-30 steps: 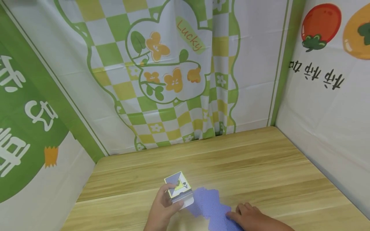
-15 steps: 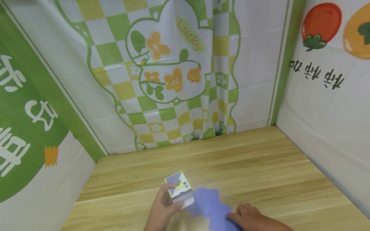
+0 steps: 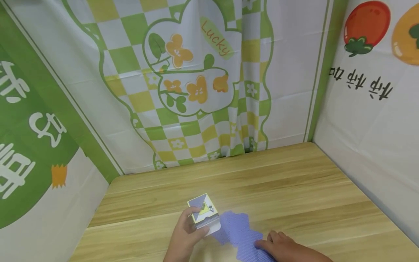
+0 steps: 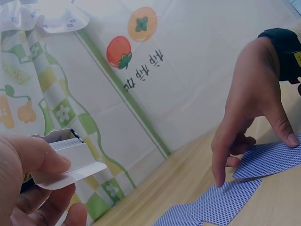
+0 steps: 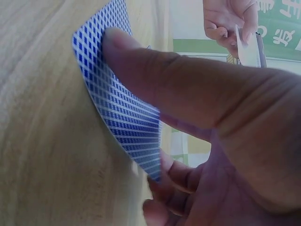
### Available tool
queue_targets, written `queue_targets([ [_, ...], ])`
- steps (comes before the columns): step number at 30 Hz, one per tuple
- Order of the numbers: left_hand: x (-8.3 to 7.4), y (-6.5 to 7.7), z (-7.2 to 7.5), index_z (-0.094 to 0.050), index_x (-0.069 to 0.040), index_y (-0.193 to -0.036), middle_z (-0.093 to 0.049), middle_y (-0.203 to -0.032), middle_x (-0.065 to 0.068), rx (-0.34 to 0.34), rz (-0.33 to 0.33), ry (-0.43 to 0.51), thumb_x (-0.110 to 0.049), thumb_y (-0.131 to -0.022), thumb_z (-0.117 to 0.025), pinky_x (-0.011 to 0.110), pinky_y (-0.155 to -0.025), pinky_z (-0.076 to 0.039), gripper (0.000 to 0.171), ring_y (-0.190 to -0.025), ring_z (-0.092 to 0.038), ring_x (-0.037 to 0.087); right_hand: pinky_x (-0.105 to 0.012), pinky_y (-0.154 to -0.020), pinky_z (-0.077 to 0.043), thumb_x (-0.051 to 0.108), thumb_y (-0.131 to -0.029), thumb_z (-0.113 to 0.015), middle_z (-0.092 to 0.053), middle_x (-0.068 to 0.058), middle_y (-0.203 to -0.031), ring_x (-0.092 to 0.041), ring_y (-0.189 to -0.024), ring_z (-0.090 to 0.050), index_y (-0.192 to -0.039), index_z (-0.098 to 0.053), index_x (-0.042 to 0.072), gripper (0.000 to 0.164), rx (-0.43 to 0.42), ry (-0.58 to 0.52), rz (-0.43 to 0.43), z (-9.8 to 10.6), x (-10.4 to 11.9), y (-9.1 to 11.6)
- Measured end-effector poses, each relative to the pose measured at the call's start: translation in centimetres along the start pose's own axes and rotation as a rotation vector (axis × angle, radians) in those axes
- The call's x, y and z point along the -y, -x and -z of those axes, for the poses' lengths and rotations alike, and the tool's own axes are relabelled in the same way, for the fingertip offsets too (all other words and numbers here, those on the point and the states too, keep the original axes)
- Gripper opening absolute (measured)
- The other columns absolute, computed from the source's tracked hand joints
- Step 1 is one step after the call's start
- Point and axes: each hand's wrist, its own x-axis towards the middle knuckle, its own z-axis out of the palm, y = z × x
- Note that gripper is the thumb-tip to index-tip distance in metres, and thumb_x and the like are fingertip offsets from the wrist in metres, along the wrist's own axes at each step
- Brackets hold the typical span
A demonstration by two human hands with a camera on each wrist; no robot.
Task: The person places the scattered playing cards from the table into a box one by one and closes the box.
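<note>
The checked back cloth [image 3: 183, 129] reads "Lucky"; one side cloth [image 3: 363, 120] reads "柿柿如" under two painted fruits [image 3: 367, 25]. Below spreads one wooden table [image 3: 262, 182]. Of two hands, the right hand [image 3: 280, 244] pinches at least one blue-patterned card [image 5: 131, 127]; just beside, more cards [image 3: 238, 225] lie too overlapped to count. The left hand [image 3: 186, 234] grips one open card box [image 3: 203, 211], thumb against its flap, marked with a small "A" [image 3: 211, 210]

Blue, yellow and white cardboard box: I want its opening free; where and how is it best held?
Probably by the flat sides of the cardboard box, from the person's left, because its open white flap juts toward the near right.
</note>
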Motion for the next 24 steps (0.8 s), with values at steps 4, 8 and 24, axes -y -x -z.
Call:
queue_targets([
  [4, 0.0, 0.0, 0.0, -0.037, 0.0, -0.134, -0.052, -0.133, 0.026, -0.004, 0.006, 0.006, 0.005, -0.085, -0.068, 0.037, -0.088, -0.057, 0.057, -0.11, -0.062, 0.031, -0.012, -0.064, -0.025, 0.059, -0.088, -0.069, -0.046, 0.01, -0.088, 0.003, -0.079, -0.032, -0.126, -0.063, 0.011, 0.061, -0.023, 0.045, 0.035, 0.6, 0.2, -0.2],
  [8, 0.1, 0.0, 0.0, -0.038, 0.0, -0.134, -0.052, -0.134, 0.027, -0.003, 0.011, 0.011, 0.005, -0.086, -0.067, 0.037, -0.089, -0.057, 0.057, -0.11, -0.062, 0.03, -0.014, -0.064, -0.029, 0.066, -0.086, -0.067, -0.048, 0.014, -0.09, 0.003, -0.08, -0.034, -0.127, -0.064, 0.016, 0.065, 0.034, -0.009, -0.042, 1.6, 0.6, -0.4],
  [24, 0.1, 0.0, 0.1, -0.037, 0.0, -0.134, -0.053, -0.134, 0.024, 0.003, 0.011, 0.005, 0.004, -0.085, -0.068, 0.038, -0.087, -0.058, 0.057, -0.109, -0.062, 0.03, -0.022, -0.06, -0.046, 0.021, -0.087, -0.079, -0.06, 0.024, -0.088, 0.005, -0.072, -0.051, -0.1, -0.066, 0.028, 0.019, 0.064, -0.294, -0.477, 6.8, 1.7, -1.7],
])
